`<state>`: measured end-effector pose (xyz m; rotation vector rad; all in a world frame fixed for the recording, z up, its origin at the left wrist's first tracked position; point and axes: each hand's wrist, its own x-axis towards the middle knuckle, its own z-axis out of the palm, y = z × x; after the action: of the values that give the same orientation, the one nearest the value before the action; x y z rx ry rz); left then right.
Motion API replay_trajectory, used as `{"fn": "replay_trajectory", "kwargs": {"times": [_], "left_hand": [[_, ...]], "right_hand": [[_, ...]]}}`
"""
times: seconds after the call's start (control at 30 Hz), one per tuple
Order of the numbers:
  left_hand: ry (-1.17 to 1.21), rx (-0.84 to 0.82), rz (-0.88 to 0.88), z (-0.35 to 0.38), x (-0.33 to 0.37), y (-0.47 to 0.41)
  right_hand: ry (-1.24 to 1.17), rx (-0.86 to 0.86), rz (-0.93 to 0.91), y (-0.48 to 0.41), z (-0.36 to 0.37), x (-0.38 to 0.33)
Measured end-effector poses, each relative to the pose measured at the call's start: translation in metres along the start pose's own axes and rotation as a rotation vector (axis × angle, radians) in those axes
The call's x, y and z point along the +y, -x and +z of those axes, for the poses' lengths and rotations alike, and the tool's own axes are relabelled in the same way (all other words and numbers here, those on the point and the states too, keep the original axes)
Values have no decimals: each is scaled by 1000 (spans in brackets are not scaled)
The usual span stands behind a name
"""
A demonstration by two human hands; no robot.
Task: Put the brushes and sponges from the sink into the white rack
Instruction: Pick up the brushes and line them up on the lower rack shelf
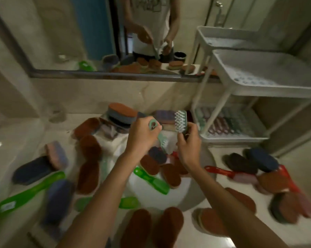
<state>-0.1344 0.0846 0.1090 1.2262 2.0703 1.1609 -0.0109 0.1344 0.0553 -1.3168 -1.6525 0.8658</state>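
Gripping a mint-green brush [153, 124] in the left hand [142, 136] over the sink [160, 199]. Pinching a white-bristled brush [180, 120] in the right hand [188, 142] (body perhaps dark green), near the white rack [276, 90].

A wide mirror [61, 33] with a dark lower frame runs along the beige wall [115, 92] behind the pale, glossy bench [16, 140]. Its reflection shows a blue panel [93, 24] and a small black pot [180, 57]. A blurred clear fixture [57, 113] sits at the bench's back left.
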Motion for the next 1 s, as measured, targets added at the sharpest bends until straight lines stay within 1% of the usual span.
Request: {"fn": "replay_trajectory", "kwargs": {"times": [0.1,0.23,0.33,0.47,0.53,0.63,0.73,0.87,0.93,1.0], "left_hand": [[-94,-89,106,56,34,-4],[-153,-169,132,127,70,-10],[-140,-217,104,179,89,-17],[-192,-297,66,232,110,-23],[-197,-281,11,251,115,-30],[-185,-213,-80,270,116,-46],[-74,-164,-197,276,117,-55],[291,-117,-421,268,125,-58],[426,-82,-478,266,125,-63],[503,-52,-514,266,122,-68]], "right_hand": [[22,79,46,-17,-51,34],[38,120,94,-40,-112,77],[35,121,116,-59,-147,111],[47,58,241,-101,-184,149],[68,36,291,-127,-196,163],[115,-22,332,-162,-204,174],[217,-95,372,-194,-199,184],[341,-170,372,-222,-188,204],[393,-207,385,-230,-186,213],[463,-234,397,-237,-184,219]]}}
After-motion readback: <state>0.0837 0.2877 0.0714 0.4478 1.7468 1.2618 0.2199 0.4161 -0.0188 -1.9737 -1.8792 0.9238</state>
